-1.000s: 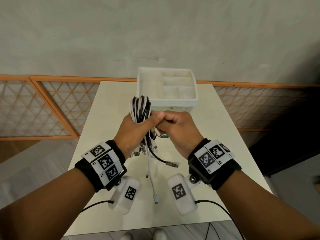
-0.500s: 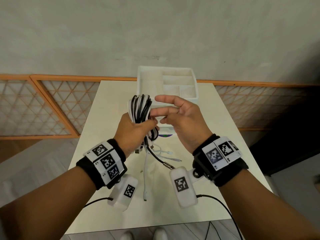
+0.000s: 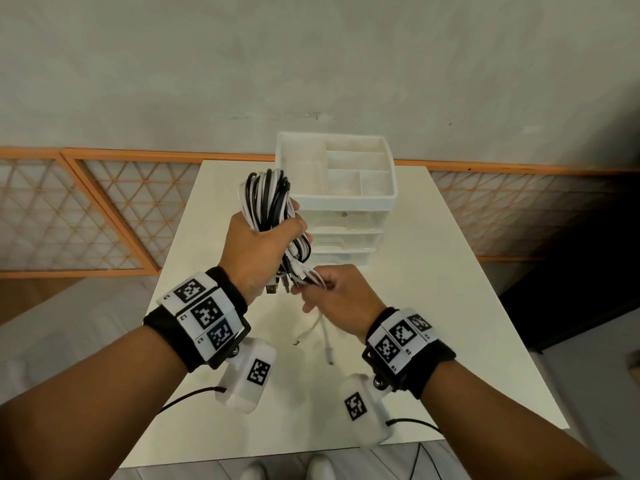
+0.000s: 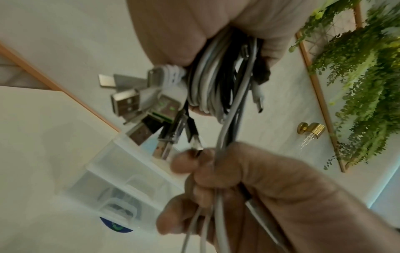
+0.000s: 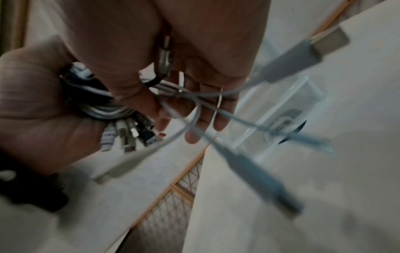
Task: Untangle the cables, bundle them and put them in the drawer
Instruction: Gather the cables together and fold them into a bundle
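Left hand [image 3: 258, 245] is clenching the light, floppy cable bundle [image 3: 268, 199] at frame centre; right hand [image 3: 341, 294] is grasping its loose tails [image 3: 323, 336], likely the best hold

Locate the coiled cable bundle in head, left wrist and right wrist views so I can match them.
Head: cable bundle upper centre, gripped by the left hand, left of the drawer unit.
Left wrist: top centre, under the left hand's palm, plugs fanning left.
Right wrist: left of centre, partly behind the right hand.
Shared landmark: the drawer unit, lower left in the left wrist view, right in the right wrist view.
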